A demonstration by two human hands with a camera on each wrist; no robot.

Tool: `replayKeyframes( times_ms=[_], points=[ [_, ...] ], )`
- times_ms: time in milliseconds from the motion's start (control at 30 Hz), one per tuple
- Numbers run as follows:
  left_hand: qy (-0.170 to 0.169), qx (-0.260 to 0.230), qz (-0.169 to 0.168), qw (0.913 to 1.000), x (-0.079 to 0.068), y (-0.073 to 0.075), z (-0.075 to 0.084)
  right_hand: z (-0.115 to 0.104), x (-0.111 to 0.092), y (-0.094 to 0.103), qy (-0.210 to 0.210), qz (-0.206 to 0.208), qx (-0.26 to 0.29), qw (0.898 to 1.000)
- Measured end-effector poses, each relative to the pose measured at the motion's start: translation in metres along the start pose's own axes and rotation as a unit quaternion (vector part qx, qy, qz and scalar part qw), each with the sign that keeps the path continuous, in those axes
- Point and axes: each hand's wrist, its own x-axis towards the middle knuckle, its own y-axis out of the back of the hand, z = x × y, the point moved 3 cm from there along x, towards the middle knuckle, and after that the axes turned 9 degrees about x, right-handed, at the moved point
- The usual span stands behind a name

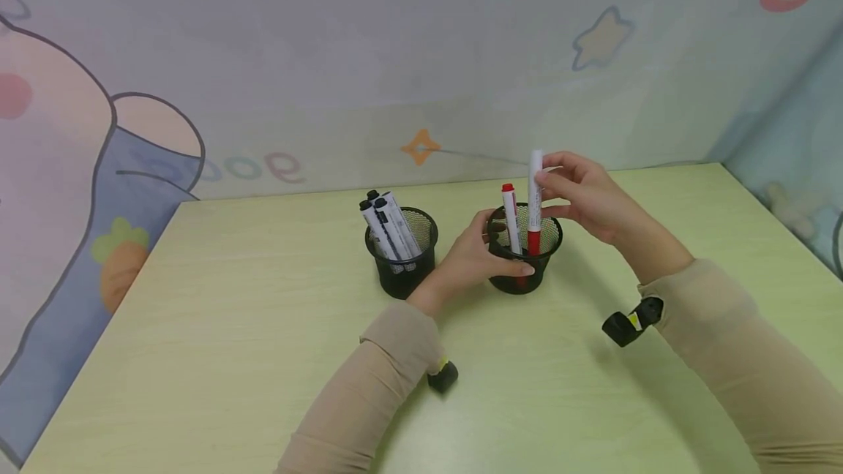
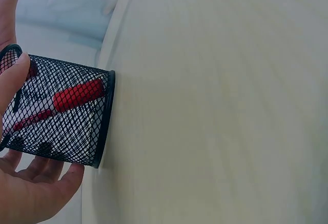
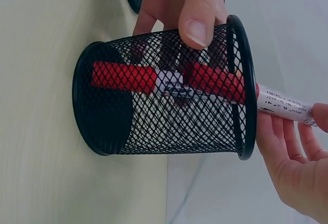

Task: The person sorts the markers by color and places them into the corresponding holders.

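My left hand (image 1: pixel 470 251) grips a black mesh pen cup (image 1: pixel 520 284), thumb across the near side and fingers round the far left side. Inside the cup leans a white marker (image 1: pixel 510 212) with a red end up; in the right wrist view a red cap (image 3: pixel 123 77) shows low through the mesh. Between thumb and fingers, my right hand (image 1: pixel 582 196) pinches a second white marker (image 1: pixel 535 196) over the cup's mouth. This marker is nearly upright, red cap down, and the cap is inside the rim. In the left wrist view the cup (image 2: pixel 77 131) stands on the table.
Left of my left hand stands another black mesh cup (image 1: pixel 403 285), holding several white markers (image 1: pixel 388 229) with black ends up. Both cups are on the pale wooden table (image 1: pixel 263 328). A printed cloth (image 1: pixel 342 57) hangs behind the table's back edge.
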Motion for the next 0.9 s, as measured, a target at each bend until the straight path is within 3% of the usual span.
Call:
replayKeyframes(
  times_ms=[533,900],
  points=[
    [0.002,0.018,0.005,0.9998,-0.001,0.001,0.002,0.011,0.004,-0.01,-0.018,0.021,-0.078,0.997],
    [0.002,-0.003,-0.001,1.0,-0.002,0.0,0.001,0.012,0.003,-0.018,-0.011,0.052,-0.169,0.984]
  ],
)
